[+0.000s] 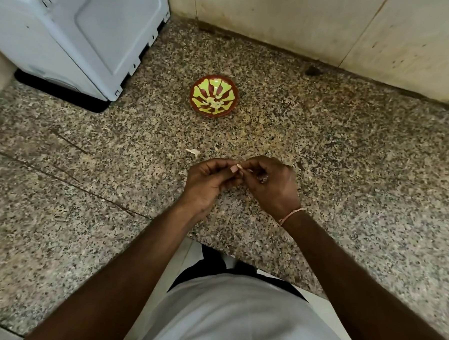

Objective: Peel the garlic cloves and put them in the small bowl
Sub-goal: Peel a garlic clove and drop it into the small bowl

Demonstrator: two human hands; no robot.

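While one small bowl (pixel 214 96) holds several peeled cloves (pixel 216 105), both hands' fingers (pixel 234 169) pinch one garlic clove (pixel 239 167).

One bowl (pixel 214 95), two hands, one appliance (pixel 77 29).

We take this for a home kitchen. We see a speckled granite counter (pixel 348 176) that runs back to a stained, tiled wall (pixel 329 27), with dirt gathered along the joint where they meet. A white appliance (pixel 69 31) stands on the counter in the far left corner; we cannot tell what kind it is. A small painted bowl (pixel 214 95), red and yellow-green, sits on the stone, and scraps of garlic skin (pixel 193 151) lie near it. The counter's front edge shows worn cracks (pixel 61 177).
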